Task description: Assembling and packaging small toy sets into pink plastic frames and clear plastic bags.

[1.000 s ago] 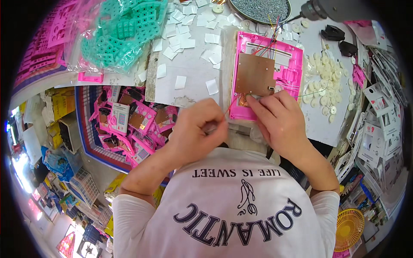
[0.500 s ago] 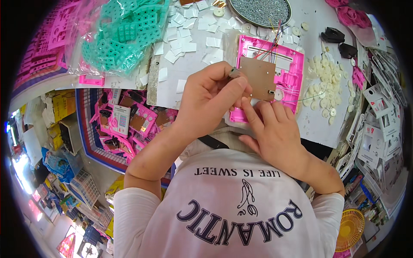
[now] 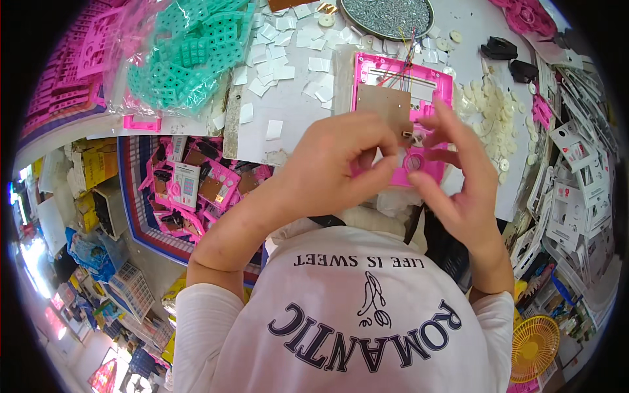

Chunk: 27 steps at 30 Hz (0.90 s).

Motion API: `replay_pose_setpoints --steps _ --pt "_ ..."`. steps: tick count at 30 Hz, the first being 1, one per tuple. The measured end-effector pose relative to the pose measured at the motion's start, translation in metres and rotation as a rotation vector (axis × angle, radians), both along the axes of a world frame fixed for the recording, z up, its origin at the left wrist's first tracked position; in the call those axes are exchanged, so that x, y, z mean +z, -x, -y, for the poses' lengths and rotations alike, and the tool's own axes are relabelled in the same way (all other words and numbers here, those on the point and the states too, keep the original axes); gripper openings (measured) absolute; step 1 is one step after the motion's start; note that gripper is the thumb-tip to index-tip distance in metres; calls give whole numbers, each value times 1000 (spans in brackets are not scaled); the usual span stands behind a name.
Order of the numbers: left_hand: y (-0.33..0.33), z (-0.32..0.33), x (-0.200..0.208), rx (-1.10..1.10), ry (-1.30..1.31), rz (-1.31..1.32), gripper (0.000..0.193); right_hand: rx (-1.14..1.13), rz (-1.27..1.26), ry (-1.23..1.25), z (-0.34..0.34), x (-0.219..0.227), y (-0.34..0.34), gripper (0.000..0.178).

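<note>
A pink plastic casing (image 3: 447,88) lies on the white table in front of me, with a brown circuit board (image 3: 383,105) set in it. Thin coloured wires (image 3: 407,62) rise from its far side. Over the casing's near left corner is my left hand (image 3: 344,160), its thumb and fingertips pinched together; whatever they hold is hidden. My right hand (image 3: 468,180) hovers over the near right part, fingers spread and curved around a round pink ring (image 3: 414,162) in the casing. No held thing shows between them.
White square pads (image 3: 275,129) lie scattered to the left. A round tray of small metal screws (image 3: 386,16) stands behind the casing. Off-white discs (image 3: 491,124) are heaped right. A bag of teal parts (image 3: 190,59) sits far left; a basket of pink assemblies (image 3: 196,187) is below.
My right hand has lifted off the board, moved right and spread its fingers. My left hand has come down toward the casing's near edge. The casing has shifted slightly left in view.
</note>
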<state>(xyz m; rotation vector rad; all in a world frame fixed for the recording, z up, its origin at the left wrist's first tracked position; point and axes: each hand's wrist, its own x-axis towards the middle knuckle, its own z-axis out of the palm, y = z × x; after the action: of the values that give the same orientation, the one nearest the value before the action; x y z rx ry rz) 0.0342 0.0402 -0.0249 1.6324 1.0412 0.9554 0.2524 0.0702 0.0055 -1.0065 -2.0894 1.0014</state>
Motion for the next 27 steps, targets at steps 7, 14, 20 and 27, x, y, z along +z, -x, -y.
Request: replay_pose_setpoints --steps 7,14,20,27 --pt "-2 13 -2 130 -278 -227 27 -132 -55 159 0 -12 -16 18" --pt "15 39 -22 -5 -443 -842 60 5 269 138 32 -19 -23 16" --pt "8 37 -18 -75 -503 -1032 66 83 644 -192 34 0 -27 21" --pt "21 27 -26 -144 -561 -906 66 223 470 -119 -1 1 -54 18"
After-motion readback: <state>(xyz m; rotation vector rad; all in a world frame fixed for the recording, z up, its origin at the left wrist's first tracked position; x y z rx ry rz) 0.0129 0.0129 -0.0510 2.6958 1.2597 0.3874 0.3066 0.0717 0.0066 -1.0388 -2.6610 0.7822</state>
